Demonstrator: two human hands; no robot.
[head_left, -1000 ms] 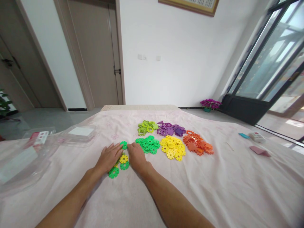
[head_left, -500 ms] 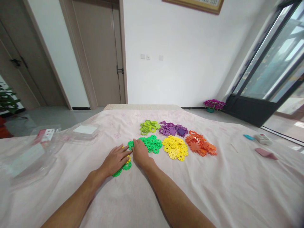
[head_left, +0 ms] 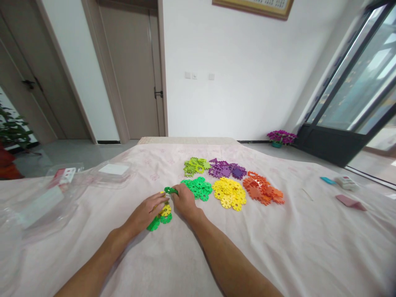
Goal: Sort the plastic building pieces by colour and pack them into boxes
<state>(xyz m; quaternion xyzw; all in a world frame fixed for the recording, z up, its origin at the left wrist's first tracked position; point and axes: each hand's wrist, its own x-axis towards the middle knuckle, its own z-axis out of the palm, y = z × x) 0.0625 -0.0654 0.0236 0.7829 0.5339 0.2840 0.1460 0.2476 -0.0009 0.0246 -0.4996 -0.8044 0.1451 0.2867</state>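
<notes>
Plainly, the cloth-covered desk (head_left: 161,268) ran past the lower edge of the view. Up on the wall, the framed picture (head_left: 256,6) was cropped along its top, its characters too small to read. At the left, clear plastic packaging (head_left: 58,214) blurred into the cloth; print on its red-and-white label (head_left: 66,175) was illegible. The left hand (head_left: 150,211) covered part of a cluster of yellow and green discs (head_left: 166,210) on the desk; whether its fingers gripped, I couldn't tell. The right hand (head_left: 185,202), hiding one edge of the green heap (head_left: 199,189), had its fingers clamped on a half-hidden green disc (head_left: 168,190).
</notes>
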